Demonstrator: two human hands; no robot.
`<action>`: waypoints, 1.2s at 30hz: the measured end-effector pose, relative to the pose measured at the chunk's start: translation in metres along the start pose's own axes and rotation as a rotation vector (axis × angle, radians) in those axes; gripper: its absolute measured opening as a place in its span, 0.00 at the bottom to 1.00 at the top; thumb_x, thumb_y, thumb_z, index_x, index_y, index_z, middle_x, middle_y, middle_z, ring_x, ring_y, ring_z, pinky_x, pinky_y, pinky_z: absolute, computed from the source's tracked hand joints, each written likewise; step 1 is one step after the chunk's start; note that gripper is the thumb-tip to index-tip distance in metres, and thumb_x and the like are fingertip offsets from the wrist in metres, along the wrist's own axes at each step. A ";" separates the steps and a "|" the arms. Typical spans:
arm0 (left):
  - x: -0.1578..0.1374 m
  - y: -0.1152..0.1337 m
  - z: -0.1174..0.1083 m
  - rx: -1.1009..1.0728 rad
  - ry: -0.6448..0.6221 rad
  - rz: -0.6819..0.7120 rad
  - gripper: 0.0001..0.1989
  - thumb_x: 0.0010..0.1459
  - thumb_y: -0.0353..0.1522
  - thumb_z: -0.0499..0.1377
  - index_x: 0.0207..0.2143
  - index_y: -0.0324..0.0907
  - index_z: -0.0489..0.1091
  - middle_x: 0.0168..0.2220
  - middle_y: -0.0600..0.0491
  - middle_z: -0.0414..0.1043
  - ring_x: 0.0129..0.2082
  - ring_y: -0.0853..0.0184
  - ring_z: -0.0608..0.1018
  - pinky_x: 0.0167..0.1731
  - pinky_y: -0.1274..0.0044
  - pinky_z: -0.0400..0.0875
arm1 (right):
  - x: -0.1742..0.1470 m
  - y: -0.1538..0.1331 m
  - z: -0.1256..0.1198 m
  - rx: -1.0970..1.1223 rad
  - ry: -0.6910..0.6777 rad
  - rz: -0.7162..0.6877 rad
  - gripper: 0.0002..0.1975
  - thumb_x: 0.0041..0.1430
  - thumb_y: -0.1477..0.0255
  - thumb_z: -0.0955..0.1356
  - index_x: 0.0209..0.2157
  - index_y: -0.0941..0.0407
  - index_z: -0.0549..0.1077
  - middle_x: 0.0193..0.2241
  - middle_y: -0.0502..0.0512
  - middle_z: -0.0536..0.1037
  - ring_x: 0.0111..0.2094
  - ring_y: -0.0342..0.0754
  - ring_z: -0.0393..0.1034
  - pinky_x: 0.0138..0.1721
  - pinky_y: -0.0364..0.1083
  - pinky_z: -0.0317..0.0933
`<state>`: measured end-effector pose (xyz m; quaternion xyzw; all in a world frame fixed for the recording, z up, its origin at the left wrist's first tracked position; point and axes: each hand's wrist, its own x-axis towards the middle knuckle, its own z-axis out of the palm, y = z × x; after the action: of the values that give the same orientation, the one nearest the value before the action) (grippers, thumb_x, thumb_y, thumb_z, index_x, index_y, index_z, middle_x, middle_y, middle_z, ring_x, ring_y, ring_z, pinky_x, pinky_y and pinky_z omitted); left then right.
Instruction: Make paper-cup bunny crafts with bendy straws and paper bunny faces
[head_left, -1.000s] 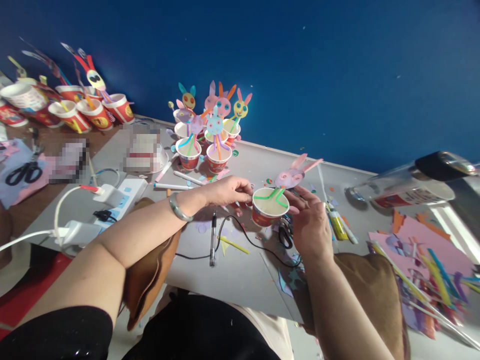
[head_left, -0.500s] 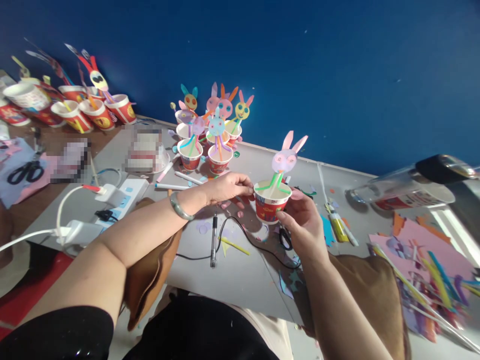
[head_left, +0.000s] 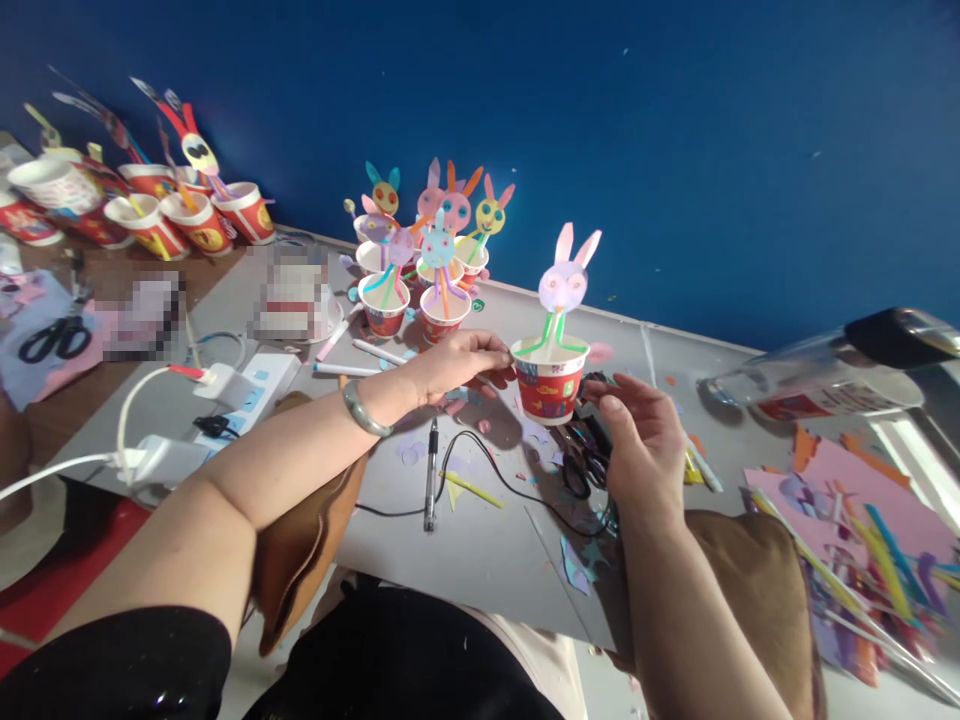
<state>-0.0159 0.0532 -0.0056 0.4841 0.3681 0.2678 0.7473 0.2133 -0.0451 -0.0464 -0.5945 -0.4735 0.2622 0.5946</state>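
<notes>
A red patterned paper cup (head_left: 551, 388) stands upright in front of me, a lilac rabbit head (head_left: 562, 288) with pink ears rising from it on green stems. A pink paper piece shows at its right side. My left hand (head_left: 466, 364) pinches the cup's left edge near the rim. To the right, my right hand (head_left: 641, 435) is open, thumb and fingers apart, just off the cup. Black-handled scissors (head_left: 577, 475) lie below and right of the cup. A black pen (head_left: 431, 475) and a thin yellow stick (head_left: 472, 490) lie nearer me.
Several finished rabbit cups (head_left: 446, 312) stand along the blue wall, with markers (head_left: 346, 370) before them. At left are a power strip (head_left: 262, 385) with cables and more red cups (head_left: 244, 215). A clear bottle (head_left: 795, 370) lies at right, near coloured craft sticks (head_left: 885, 565).
My right hand has let go of the cup and moved right, its fingers opening. The cup has shifted slightly up and turned a little, while my left hand stays at its edge.
</notes>
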 end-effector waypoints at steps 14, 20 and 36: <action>0.006 0.005 0.000 -0.110 0.152 0.084 0.04 0.61 0.28 0.57 0.31 0.40 0.68 0.28 0.53 0.75 0.27 0.74 0.77 0.31 0.79 0.72 | 0.030 0.010 -0.038 -1.061 0.061 -0.120 0.14 0.58 0.60 0.64 0.35 0.54 0.76 0.33 0.60 0.78 0.41 0.59 0.71 0.50 0.60 0.60; 0.009 0.005 -0.001 -0.139 0.189 0.104 0.04 0.61 0.28 0.56 0.31 0.40 0.67 0.27 0.54 0.74 0.26 0.75 0.76 0.28 0.80 0.70 | 0.040 0.021 -0.047 -1.135 -0.031 0.013 0.22 0.59 0.53 0.63 0.40 0.55 0.76 0.37 0.64 0.76 0.43 0.63 0.69 0.50 0.63 0.59; 0.008 0.006 0.000 -0.126 0.202 0.087 0.04 0.61 0.29 0.57 0.32 0.40 0.68 0.30 0.54 0.75 0.27 0.75 0.76 0.29 0.80 0.69 | 0.032 0.020 -0.042 -1.184 -0.376 0.073 0.28 0.49 0.62 0.70 0.51 0.57 0.67 0.31 0.57 0.80 0.29 0.57 0.73 0.28 0.49 0.58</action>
<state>-0.0116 0.0619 -0.0027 0.4221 0.4027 0.3698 0.7231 0.2687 -0.0330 -0.0512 -0.7829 -0.6146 0.0751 0.0611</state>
